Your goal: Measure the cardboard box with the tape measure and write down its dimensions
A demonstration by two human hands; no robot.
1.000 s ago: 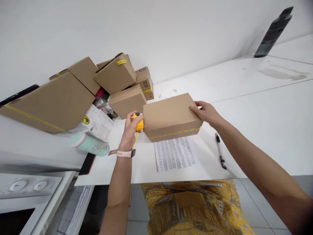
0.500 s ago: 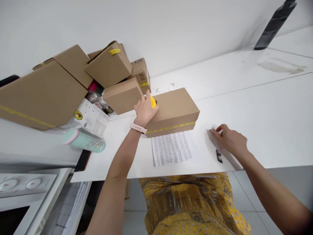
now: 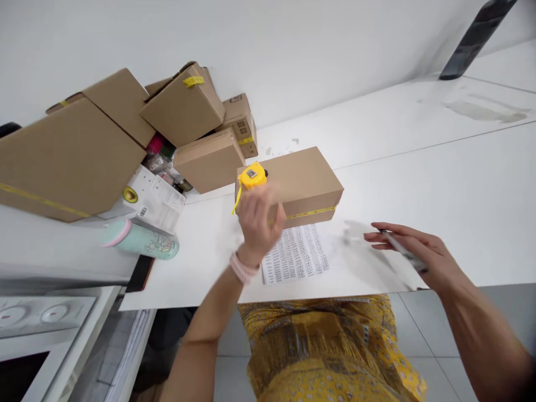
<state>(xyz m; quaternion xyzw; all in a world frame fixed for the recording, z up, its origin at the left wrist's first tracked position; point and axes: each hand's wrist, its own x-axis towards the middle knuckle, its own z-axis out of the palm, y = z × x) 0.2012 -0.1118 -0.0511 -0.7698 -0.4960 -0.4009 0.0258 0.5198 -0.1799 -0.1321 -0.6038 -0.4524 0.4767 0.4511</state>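
My left hand (image 3: 260, 220), smeared by motion, is over the near left part of a closed cardboard box (image 3: 304, 176). Its thumb stands apart from the fingers, and nothing shows in it. Just beyond it a yellow tape measure (image 3: 253, 175) rests on the box top, its yellow strap hanging over the left edge. My right hand (image 3: 412, 251) is raised above the right side of the table, holding a slim, pale pen (image 3: 404, 251) with dark ends between thumb and fingers. A printed sheet (image 3: 296, 257) covered in columns of small text lies in front of the box.
Several cardboard boxes (image 3: 180, 109) stand against the wall at the left. A mint bottle (image 3: 142, 239) lies near a white printed pack (image 3: 157, 201). A dark bottle (image 3: 477, 39) stands far right. The white table (image 3: 452, 190) has its front edge close to my body.
My left hand has let go of the tape measure and moved back toward me. My right hand has lifted the pen off the table and moved slightly right.
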